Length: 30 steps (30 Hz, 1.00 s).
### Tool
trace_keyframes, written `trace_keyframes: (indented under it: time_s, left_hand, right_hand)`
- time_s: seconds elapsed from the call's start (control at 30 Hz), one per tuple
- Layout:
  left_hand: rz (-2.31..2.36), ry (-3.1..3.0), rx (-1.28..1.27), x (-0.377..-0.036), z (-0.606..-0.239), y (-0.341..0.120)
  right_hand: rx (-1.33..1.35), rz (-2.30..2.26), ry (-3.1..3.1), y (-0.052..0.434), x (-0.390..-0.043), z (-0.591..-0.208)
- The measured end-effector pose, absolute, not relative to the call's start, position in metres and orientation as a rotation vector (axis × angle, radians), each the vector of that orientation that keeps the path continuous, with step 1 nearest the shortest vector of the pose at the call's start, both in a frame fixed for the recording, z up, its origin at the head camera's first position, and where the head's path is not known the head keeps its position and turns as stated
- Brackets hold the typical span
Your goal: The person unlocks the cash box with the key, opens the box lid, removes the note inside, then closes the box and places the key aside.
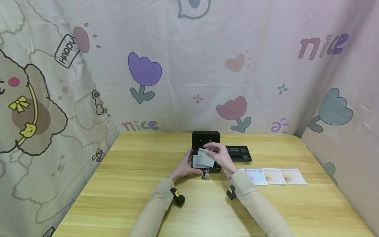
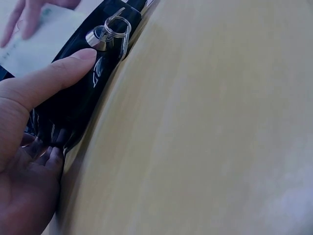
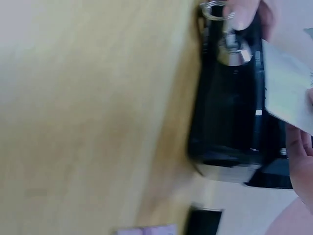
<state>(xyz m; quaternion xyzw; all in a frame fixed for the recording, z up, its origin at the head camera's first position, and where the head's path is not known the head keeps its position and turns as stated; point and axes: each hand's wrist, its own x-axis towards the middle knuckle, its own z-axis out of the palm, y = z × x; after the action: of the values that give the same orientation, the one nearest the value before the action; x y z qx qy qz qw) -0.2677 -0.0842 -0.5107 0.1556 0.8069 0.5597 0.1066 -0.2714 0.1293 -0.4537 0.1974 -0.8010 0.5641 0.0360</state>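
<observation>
A small black cash box (image 1: pixel 218 169) stands on the table with its lid (image 1: pixel 196 137) raised. My left hand (image 1: pixel 184 168) grips its left side, the thumb lying along the front near the lock and the fingers round the side wall. A key on a metal ring (image 2: pixel 117 29) sits in the front lock. Over the open box, my right hand (image 1: pixel 221 156) pinches a pale greenish banknote (image 1: pixel 205 159) between thumb and fingers, tilted. Another pale note (image 1: pixel 194 162) shows inside the box, partly covered by the held one.
Behind and right of the box lies a black compartment tray (image 1: pixel 248 159). To the right, a row of notes lies on the table: a bluish one (image 1: pixel 256 177), two brownish ones (image 1: pixel 273 176) and a purple one (image 3: pixel 155 230) partly behind my right forearm. A printed cloth (image 1: pixel 183 65) hangs behind.
</observation>
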Motion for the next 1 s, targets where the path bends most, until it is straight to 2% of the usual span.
trace_keyframes:
  time_s: [0.53,1.0]
  left_hand:
    - [1.642,2.386,0.467,-0.268,-0.508,-0.083]
    - [1.662,2.361,0.480,-0.268,-0.509,-0.084]
  right_hand:
    - [0.532,1.799,-2.342,0.170,-0.238,-0.439]
    - [0.546,1.569,-2.600,0.215,-0.203,-0.445]
